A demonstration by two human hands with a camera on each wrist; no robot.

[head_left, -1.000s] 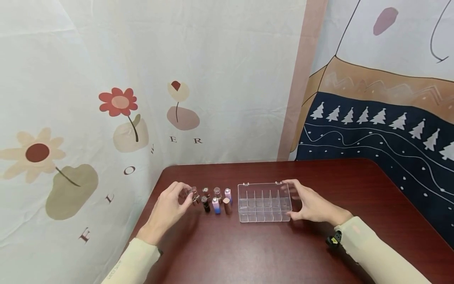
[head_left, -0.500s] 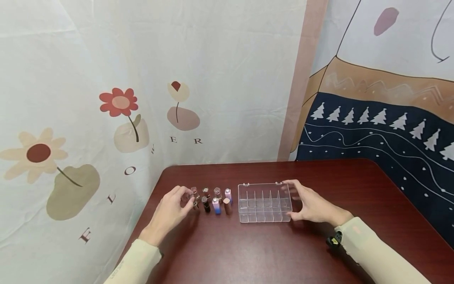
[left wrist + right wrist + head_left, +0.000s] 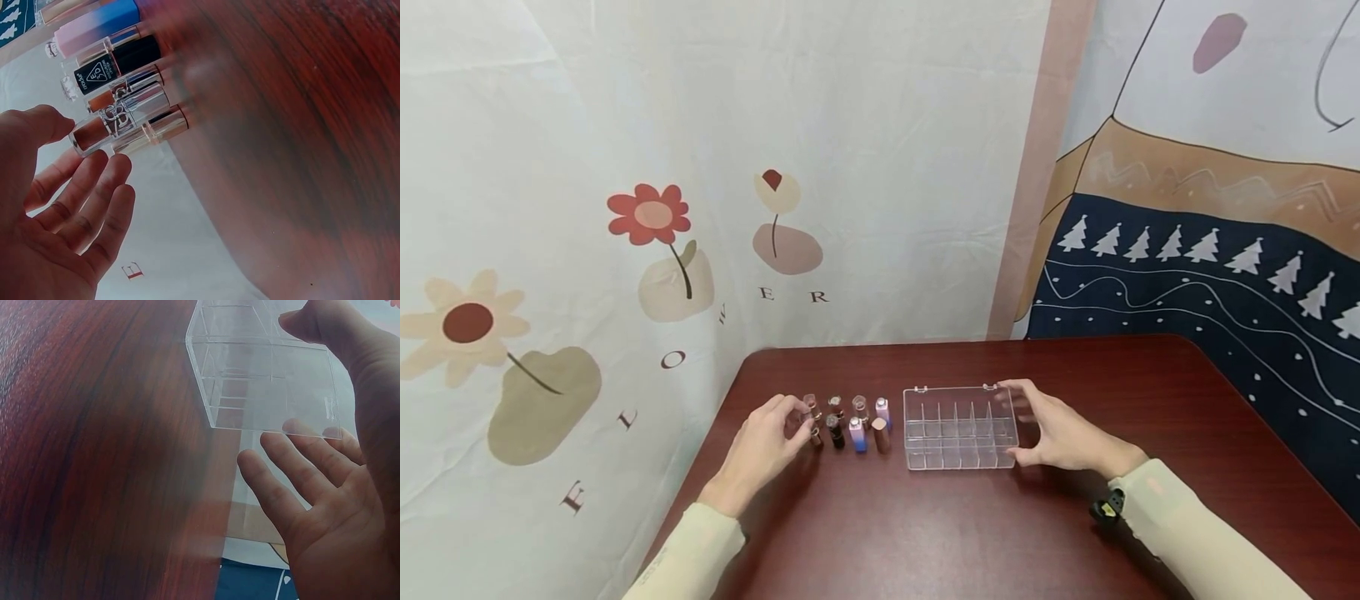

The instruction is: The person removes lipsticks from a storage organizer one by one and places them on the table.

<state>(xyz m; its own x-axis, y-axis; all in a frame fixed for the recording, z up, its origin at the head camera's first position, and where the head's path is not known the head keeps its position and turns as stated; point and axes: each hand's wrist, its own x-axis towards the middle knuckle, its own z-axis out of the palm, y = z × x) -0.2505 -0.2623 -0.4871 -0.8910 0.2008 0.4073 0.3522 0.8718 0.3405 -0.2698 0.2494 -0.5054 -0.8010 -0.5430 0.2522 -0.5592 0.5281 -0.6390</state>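
Observation:
My left hand [image 3: 760,447] is at the left end of two short rows of upright lipsticks. Its thumb and index finger pinch the clear top of the front-left lipstick [image 3: 119,122], which stands beside a similar clear-capped lipstick [image 3: 156,131]. The remaining fingers spread loosely behind it. Right of that tube are a black lipstick [image 3: 835,432], a pink-and-blue lipstick [image 3: 857,435] and a brown lipstick [image 3: 881,435]. My right hand [image 3: 1060,429] grips the right side of a clear compartment box [image 3: 269,359], thumb at the front, fingers at the back.
Behind the front row stand more lipsticks, among them a clear-capped one [image 3: 861,408] and another pink one [image 3: 882,408]. The dark red table [image 3: 925,533] meets a printed cloth wall [image 3: 887,167] behind and at the left. Divided compartments fill the box.
My left hand has come down and slightly nearer, bringing the lipstick to the front-left place in the rows. The right hand and the box have stayed where they were.

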